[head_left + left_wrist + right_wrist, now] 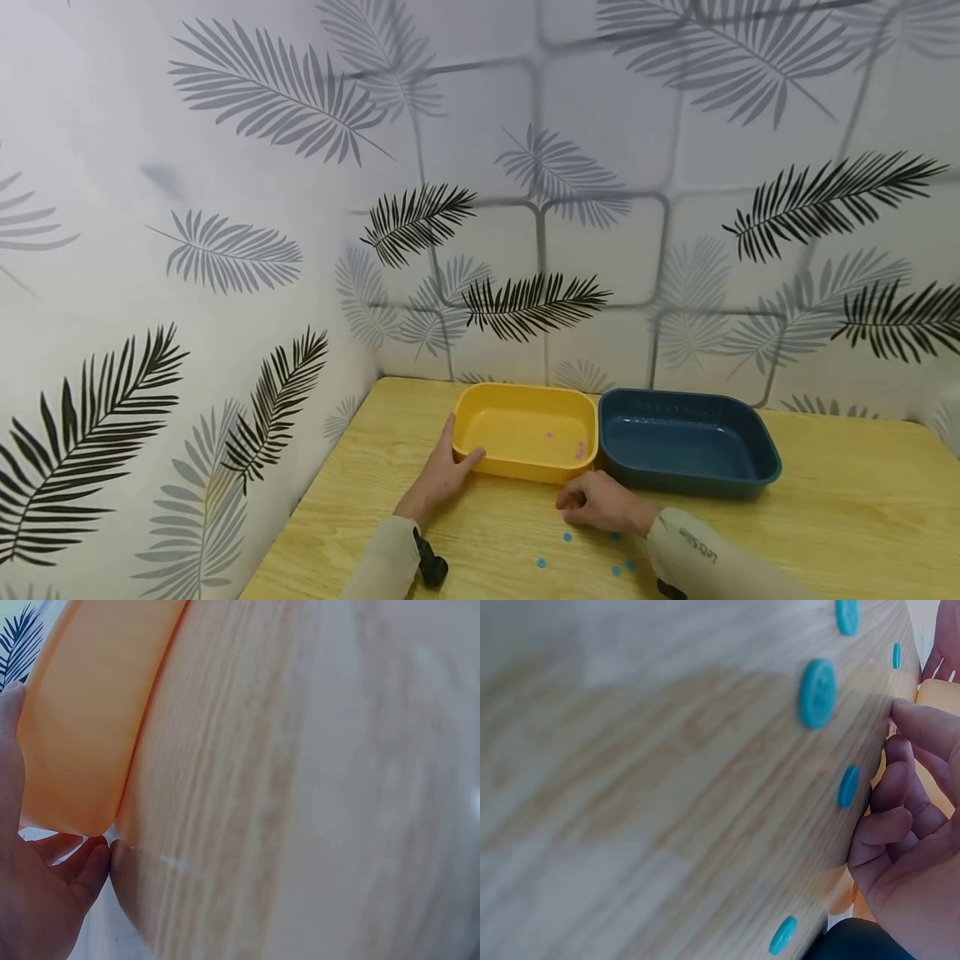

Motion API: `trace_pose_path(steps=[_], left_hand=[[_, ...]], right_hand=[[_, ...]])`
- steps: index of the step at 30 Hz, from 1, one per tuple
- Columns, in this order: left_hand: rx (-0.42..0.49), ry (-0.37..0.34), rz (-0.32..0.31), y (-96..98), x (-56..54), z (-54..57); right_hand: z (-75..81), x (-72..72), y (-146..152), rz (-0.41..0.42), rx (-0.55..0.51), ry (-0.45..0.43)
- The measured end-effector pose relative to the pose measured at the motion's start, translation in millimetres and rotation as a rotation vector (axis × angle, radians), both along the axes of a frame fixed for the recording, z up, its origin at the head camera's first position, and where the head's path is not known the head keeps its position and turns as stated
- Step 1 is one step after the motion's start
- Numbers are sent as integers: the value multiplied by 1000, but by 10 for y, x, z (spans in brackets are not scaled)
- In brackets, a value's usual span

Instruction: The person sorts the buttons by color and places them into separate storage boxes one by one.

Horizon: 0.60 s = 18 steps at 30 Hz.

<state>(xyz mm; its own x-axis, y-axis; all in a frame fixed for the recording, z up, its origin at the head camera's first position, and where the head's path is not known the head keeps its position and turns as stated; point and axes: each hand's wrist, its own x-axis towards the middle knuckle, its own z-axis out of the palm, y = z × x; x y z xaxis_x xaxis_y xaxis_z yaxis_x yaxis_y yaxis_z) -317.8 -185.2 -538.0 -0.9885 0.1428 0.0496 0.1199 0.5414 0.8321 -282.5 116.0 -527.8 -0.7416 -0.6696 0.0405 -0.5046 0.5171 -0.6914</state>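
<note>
A yellow plastic bin (pixel 517 471) stands on the table with several small pink buttons (pixel 580 450) inside. At its left front corner my left hand (pixel 444 475) grips it, thumb against the front wall and fingers along the left side. The right hand (pixel 600 502) is low over the table by the bin's front right corner, fingers curled and thumb close to the index finger; I cannot tell whether a button is between them. Several turquoise buttons (pixel 817 694) lie scattered on the wood close to that hand.
A dark blue bin (pixel 686 483) stands right beside the yellow one. Both sit on a wood-grain table (pixel 847 500) near the back wall, which carries a leaf-print covering (pixel 487 242). Another such wall rises along the table's left edge.
</note>
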Motion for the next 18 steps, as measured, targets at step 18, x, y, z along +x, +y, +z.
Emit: trace_pose_path(steps=[18], left_hand=[[23,-7,-9,-4,16,38]], right_hand=[[59,26,-20,-23,43,-34]])
